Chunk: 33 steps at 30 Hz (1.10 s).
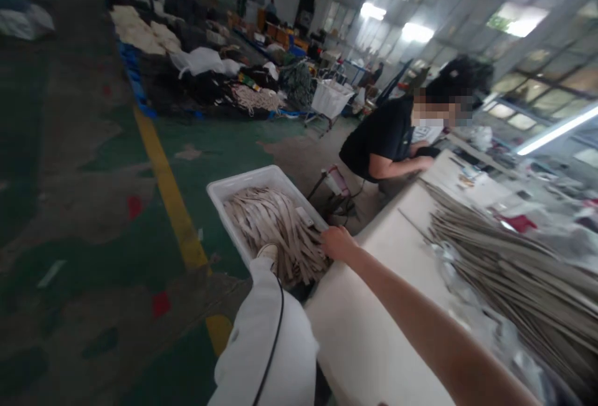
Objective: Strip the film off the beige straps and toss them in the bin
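Note:
My right hand (339, 243) reaches out over the left edge of a white-topped table (374, 312). Its fingers are curled at the near right side of a white plastic bin (219, 197), apparently gripping the rim; the fingertips are partly hidden. Inside the bin lies a loose heap of flat beige-grey fabric strips (271, 219), with a small pale tag or card (304, 216) near the right wall. A white-trousered leg (268, 337), with a black cord along it, extends to the bin, its pale shoe (268, 251) overlapping the near side. My left hand is out of view.
Long grey-beige strips (504, 269) and clear plastic (467, 297) lie on the table. A co-worker in a black shirt (383, 135) bends over its far end. Piled materials (210, 76) and a white cart (329, 98) stand beyond the green floor (210, 147).

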Available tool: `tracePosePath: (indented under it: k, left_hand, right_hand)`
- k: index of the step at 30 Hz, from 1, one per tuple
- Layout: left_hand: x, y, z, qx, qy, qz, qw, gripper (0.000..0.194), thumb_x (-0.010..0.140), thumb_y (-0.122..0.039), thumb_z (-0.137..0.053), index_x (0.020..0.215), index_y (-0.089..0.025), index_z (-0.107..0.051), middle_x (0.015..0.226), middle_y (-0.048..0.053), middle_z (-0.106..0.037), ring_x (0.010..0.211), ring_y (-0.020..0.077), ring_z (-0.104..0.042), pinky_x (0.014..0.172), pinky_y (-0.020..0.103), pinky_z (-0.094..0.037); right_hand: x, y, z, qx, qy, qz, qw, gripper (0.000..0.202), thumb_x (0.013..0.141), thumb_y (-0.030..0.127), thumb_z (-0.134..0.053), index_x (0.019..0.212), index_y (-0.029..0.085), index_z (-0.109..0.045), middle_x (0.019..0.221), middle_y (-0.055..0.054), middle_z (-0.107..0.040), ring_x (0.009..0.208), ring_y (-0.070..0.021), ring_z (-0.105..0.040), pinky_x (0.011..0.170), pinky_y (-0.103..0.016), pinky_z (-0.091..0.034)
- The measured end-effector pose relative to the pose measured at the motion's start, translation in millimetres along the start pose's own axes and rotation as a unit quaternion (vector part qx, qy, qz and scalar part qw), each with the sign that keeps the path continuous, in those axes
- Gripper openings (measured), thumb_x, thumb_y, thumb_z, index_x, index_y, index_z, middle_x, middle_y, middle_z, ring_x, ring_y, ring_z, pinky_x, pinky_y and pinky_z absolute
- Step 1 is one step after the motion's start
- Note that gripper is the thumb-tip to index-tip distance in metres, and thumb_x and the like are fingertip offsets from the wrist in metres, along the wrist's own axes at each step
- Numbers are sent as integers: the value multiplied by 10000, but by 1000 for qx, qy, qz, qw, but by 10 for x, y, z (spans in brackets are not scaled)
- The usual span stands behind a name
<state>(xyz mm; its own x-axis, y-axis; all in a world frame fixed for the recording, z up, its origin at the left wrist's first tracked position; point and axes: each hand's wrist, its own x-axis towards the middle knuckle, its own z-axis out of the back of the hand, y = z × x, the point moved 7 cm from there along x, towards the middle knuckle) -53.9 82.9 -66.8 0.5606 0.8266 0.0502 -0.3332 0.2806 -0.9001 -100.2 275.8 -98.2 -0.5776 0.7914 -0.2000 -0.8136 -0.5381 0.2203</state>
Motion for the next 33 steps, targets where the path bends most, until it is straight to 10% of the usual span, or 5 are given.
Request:
tracePosePath:
  k: [6,11,15,23,33]
  left_hand:
    - [-99,-755,-1072,128,146,67,979,348,809,6,-466,986,-114,-741,950,256,-682,942,391,-656,744,540,-518]
    - [-211,-1010,-981,282,191,-9,940,437,819,70,-339,1015,-68,-704,966,207,-686,945,336,-654,817,485,-515]
    - [-181,-976,-963,315,188,-38,930,380,867,26,-340,1032,-97,-659,1013,159,-668,949,314,-650,828,460,-518]
    - [58,-749,-1162,316,133,-30,939,270,904,-79,-385,942,-139,-645,960,121,-686,914,243,-668,812,345,-514]
    - [133,-725,-1061,317,122,-24,940,230,880,-105,-434,875,-165,-657,891,91,-707,869,229,-685,799,318,-511]
  right_hand:
    - [-2082,-806,547,-72,-162,-106,978,232,892,178,-535,1056,215,-695,1149,-78,-706,1277,-244,-510,1196,-492,-185]
    - [-4044,-1416,330,-88,-287,-280,912,327,836,187,-484,1099,150,-675,1189,-168,-680,1128,-308,-622,996,-529,-478]
    - [-4845,-1354,-13,-70,-314,-336,885,365,848,232,-470,1152,140,-648,1131,-171,-705,1060,-301,-671,909,-482,-550]
    - [-4771,-978,-138,-16,-352,-285,892,373,870,160,-482,1206,185,-641,1262,-128,-653,1198,-276,-580,1035,-475,-470]
    - [-3689,-1698,540,95,-269,-257,923,218,765,22,-535,819,166,-690,1242,-148,-634,1093,-270,-593,958,-412,-453]
